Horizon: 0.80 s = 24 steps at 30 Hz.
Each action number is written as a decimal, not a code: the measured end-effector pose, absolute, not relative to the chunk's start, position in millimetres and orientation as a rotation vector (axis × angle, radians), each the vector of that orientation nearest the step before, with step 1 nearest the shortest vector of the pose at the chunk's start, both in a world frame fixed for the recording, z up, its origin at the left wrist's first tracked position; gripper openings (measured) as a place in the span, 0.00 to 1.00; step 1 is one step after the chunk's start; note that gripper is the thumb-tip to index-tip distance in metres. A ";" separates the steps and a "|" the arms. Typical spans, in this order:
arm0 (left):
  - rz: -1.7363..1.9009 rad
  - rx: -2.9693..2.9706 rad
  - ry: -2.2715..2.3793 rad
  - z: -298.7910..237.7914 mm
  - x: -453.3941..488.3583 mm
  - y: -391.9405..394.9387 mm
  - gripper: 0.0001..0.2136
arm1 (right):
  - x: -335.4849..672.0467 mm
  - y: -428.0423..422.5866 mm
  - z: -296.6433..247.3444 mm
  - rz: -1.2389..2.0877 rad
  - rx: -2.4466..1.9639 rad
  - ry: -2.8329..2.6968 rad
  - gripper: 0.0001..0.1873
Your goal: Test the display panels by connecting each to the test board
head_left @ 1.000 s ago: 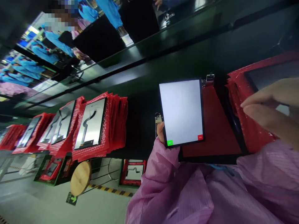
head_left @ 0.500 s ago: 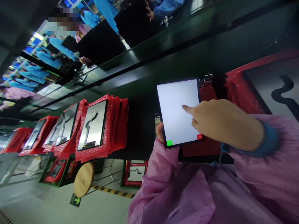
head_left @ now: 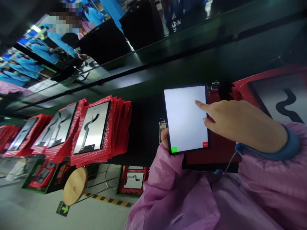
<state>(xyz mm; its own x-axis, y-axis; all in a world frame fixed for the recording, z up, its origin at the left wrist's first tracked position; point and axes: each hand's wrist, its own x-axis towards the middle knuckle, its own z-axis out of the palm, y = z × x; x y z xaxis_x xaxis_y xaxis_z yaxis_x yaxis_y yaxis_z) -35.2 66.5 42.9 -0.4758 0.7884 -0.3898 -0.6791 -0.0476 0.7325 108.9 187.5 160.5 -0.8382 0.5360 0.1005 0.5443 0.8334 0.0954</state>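
Note:
A lit display panel (head_left: 183, 119) glows white, with a small green square and a small red square along its near edge. My left hand (head_left: 164, 139) grips its near left corner; only a thumb shows above my pink sleeve. My right hand (head_left: 236, 123) is over the panel's right side, index finger stretched out with its tip on the white screen, the other fingers curled with nothing in them. Under the panel lies a red mat (head_left: 217, 150) on the dark bench.
Stacks of red bubble-wrap sleeves holding panels (head_left: 93, 131) stand at the left. Another red-wrapped panel (head_left: 275, 92) lies at the right. A small connector board (head_left: 162, 126) sits beside the lit panel. A round wooden stool (head_left: 74, 186) and floor crates are below. People in blue coats work behind.
My right hand came in from the red-wrapped panel at the right to the lit screen. Its fingertip then slid from the screen's middle toward the upper right. The left hand kept its hold.

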 end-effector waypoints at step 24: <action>1.954 0.140 1.099 39.8 -33.4 67.4 0.29 | 50.3 149.3 141.4 -0.082 -0.392 -2.840 0.20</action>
